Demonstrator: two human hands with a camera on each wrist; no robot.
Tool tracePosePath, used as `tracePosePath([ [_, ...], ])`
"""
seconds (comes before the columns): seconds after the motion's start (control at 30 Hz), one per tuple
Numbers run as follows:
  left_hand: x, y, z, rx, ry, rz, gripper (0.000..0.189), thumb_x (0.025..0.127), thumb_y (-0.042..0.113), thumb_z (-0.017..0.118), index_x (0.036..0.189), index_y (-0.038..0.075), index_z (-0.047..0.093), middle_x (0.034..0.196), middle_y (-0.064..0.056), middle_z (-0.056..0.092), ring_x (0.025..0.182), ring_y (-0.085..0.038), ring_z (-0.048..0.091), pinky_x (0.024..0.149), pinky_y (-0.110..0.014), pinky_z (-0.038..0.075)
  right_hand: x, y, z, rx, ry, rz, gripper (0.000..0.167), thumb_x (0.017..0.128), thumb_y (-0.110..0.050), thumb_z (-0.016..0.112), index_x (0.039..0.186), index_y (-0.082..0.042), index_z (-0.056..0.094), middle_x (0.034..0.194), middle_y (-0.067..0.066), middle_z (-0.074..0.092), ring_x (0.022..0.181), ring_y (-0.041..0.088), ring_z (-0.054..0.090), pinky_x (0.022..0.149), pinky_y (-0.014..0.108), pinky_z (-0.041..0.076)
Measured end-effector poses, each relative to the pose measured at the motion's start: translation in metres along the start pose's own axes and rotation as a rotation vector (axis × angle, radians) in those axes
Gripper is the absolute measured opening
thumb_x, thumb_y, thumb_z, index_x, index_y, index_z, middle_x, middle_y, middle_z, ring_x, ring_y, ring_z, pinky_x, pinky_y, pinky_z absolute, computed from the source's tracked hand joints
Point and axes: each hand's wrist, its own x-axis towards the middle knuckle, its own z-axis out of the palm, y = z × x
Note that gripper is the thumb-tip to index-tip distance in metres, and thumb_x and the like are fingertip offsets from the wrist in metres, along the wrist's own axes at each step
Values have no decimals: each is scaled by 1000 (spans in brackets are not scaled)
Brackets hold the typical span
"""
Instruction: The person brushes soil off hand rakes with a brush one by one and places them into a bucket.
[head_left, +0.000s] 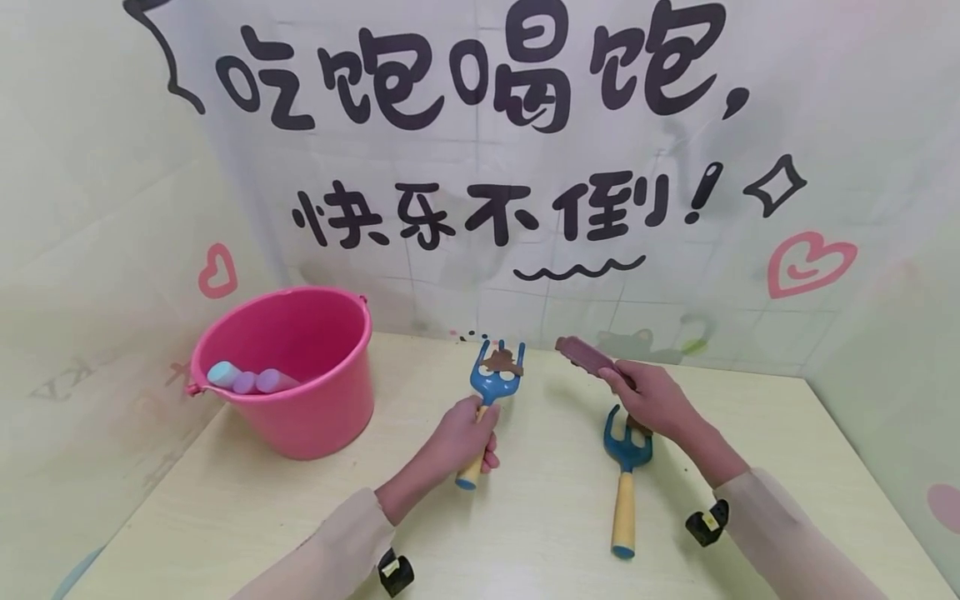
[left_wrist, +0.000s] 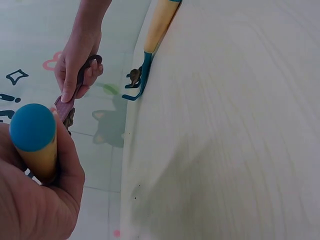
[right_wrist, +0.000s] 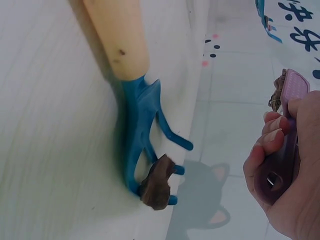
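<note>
My left hand (head_left: 463,435) grips the wooden handle of a blue-headed garden hand fork (head_left: 495,383), raised off the table with tines pointing away. A brown clump (head_left: 501,360) sits among its tines. In my right hand (head_left: 654,398) is a purple brush-like tool (head_left: 587,356), held by its handle, which has a hole near the end. Brown lumpy matter (right_wrist: 277,91) clings to the tool's underside; whether it has bristles I cannot tell. Below the right hand a second hand fork (head_left: 624,492) lies on the table, with another brown clump (right_wrist: 159,184) on its tines.
A pink bucket (head_left: 322,421) stands at the table's left, with several pastel cylinders (head_left: 272,381) inside. Behind the pale table (head_left: 540,533) hangs a printed backdrop (head_left: 480,158) with large characters. Each wrist wears a small black device (head_left: 707,523).
</note>
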Motion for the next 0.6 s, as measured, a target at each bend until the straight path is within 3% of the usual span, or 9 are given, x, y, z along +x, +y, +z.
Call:
tracePosePath([
  [0.33,1,-8,9,-86,45,5,30,110,23,46,115,-7,46,76,-17,60,48,-14,58,46,-27,52,18,-30,11,40,-39,-125,26,106,-24,56,83,-12,56,63,-6,42,53,11,39,50,29,33],
  [0.6,4,-11,17,-143,61,4,29,110,20,42,110,-9,47,73,-12,57,48,-13,54,45,-23,49,28,-54,27,-8,-94,-145,16,106,-22,56,96,-10,61,68,-5,47,57,12,44,53,31,38],
])
